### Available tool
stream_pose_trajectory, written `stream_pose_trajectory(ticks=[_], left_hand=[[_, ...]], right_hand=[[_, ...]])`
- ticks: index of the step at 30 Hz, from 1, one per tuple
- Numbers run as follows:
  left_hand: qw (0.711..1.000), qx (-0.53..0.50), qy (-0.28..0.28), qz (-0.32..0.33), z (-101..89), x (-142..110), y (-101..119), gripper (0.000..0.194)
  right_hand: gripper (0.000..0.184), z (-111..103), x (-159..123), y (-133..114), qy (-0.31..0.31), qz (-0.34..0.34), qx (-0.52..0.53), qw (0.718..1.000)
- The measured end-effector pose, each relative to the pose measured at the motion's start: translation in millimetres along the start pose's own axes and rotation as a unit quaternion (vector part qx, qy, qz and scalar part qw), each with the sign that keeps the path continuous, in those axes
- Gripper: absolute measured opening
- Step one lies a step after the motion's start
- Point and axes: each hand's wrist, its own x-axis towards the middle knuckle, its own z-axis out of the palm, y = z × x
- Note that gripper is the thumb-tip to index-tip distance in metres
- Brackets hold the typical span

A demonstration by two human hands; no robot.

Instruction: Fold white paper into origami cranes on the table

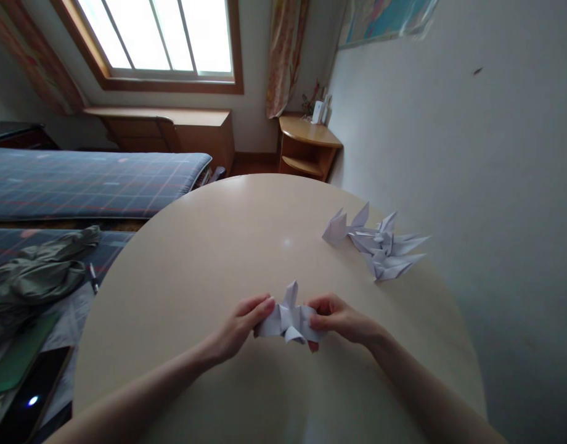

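A white folded paper figure point(291, 319) is held between my two hands, above the near part of the round table point(209, 246). Its two side flaps spread left and right, one narrow point sticks up and away from me, and a curled point faces me. My left hand point(246, 320) pinches the left flap, thumb on top. On the right flap, my right hand point(334, 317) has its thumb on top and fingers underneath, partly hidden by the paper. Beyond my right hand lies a cluster of white folded paper cranes point(380, 243).
At the right, the table meets a white wall point(505, 185). To the left are plaid mattresses point(93, 182), a crumpled grey-green cloth point(38, 271), a pen point(93, 277), a green folder point(22, 354) and a dark phone point(31, 394). A corner shelf point(309, 132) stands behind.
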Motion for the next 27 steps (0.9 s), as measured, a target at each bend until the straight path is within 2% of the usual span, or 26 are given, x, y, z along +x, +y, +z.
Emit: stream_pose_trajectory(ticks=[5,14,17,24,27], left_hand=[[1.000,-0.004,-0.016,-0.007,0.5,1.2,-1.0,0.048],[0.993,0.101,-0.064,0.009,-7.4,3.5,10.4,0.049],[0.995,0.070,-0.075,-0.001,-9.8,4.1,11.9,0.045],[0.989,-0.111,-0.084,-0.050,-5.8,6.4,3.8,0.041],[0.991,-0.089,-0.084,-0.052,-6.7,7.2,2.9,0.043]], right_hand=[[0.046,0.5,-2.5,-5.3,-0.019,0.008,-0.009,1.000],[0.035,-5.8,-5.4,-5.6,-0.003,0.006,-0.098,0.995],[0.036,-4.5,-4.9,-7.6,0.000,0.010,-0.085,0.996],[0.045,1.4,-0.5,1.1,0.019,-0.012,0.037,0.999],[0.042,2.7,0.7,2.6,0.022,-0.005,0.076,0.997]])
